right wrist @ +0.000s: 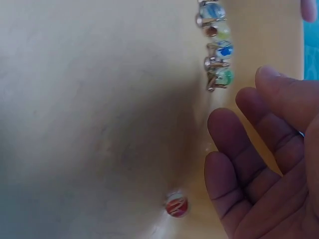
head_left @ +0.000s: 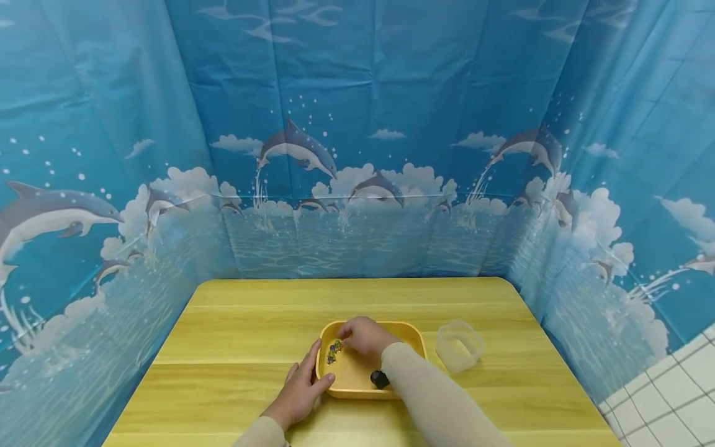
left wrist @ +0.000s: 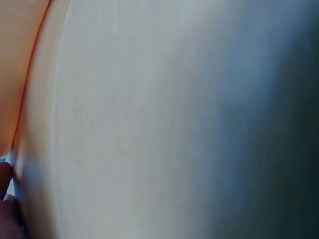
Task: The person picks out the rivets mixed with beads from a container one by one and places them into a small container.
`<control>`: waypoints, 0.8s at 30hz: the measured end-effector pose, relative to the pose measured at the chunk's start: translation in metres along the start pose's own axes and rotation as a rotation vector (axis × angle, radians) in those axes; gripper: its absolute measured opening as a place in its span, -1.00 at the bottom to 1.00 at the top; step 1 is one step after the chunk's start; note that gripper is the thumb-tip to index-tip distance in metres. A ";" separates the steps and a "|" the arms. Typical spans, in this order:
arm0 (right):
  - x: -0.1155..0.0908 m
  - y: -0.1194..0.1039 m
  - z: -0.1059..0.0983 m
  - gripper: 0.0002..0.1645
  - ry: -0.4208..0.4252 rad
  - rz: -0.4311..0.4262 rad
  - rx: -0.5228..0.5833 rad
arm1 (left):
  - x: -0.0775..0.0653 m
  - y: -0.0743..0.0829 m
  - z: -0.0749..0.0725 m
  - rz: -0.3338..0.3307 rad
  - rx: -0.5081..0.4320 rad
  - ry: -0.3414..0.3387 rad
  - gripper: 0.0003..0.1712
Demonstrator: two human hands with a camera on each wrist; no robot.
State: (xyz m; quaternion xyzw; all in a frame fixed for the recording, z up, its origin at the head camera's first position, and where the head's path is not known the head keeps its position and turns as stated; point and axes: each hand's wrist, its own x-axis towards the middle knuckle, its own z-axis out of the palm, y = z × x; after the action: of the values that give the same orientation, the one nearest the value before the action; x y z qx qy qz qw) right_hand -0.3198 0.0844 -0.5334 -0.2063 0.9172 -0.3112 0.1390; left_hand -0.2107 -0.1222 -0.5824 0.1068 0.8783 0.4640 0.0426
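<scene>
My left hand (head_left: 301, 388) holds the front left corner of a shallow yellow tray (head_left: 416, 335), thumb over the rim and fingers along its outer left side. Inside the tray, several patterned glass marbles (right wrist: 225, 50) and small brassy metal pieces (right wrist: 212, 82) lie in a row by the left wall. Over that row my right hand (head_left: 365, 337) reaches in, its loosely bent fingers (right wrist: 232, 132) close to the row's end with nothing visible between them. One red and white marble (right wrist: 177, 205) lies apart on the tray floor. The left wrist view is mostly a blurred pale surface.
A clear plastic container (head_left: 459, 346) stands on the wooden table (head_left: 251, 323), just right of the tray. Under the right wrist shows a small black object (head_left: 380, 379). A blue dolphin curtain (head_left: 357, 248) surrounds the table's back and sides.
</scene>
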 end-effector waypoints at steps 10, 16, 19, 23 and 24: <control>-0.002 0.010 0.015 -0.84 0.013 -0.028 -0.038 | -0.003 -0.004 0.004 -0.013 -0.002 0.002 -0.06; -0.001 0.013 0.021 -0.82 0.032 -0.073 -0.102 | 0.000 -0.005 0.004 -0.001 0.011 0.007 -0.07; 0.000 0.014 0.023 -0.78 0.035 -0.068 -0.115 | 0.001 -0.006 0.004 0.008 0.019 0.008 -0.07; 0.001 0.011 0.022 -0.75 0.026 -0.050 -0.114 | 0.003 -0.006 0.003 0.018 0.024 0.014 -0.07; 0.002 0.009 0.021 -0.75 0.022 -0.049 -0.113 | 0.003 -0.006 0.003 0.019 0.023 0.015 -0.07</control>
State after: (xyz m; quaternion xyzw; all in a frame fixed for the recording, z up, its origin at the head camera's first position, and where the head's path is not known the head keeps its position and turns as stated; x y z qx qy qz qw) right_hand -0.3158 0.0796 -0.5558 -0.2326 0.9295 -0.2644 0.1093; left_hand -0.2139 -0.1226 -0.5891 0.1123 0.8829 0.4549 0.0302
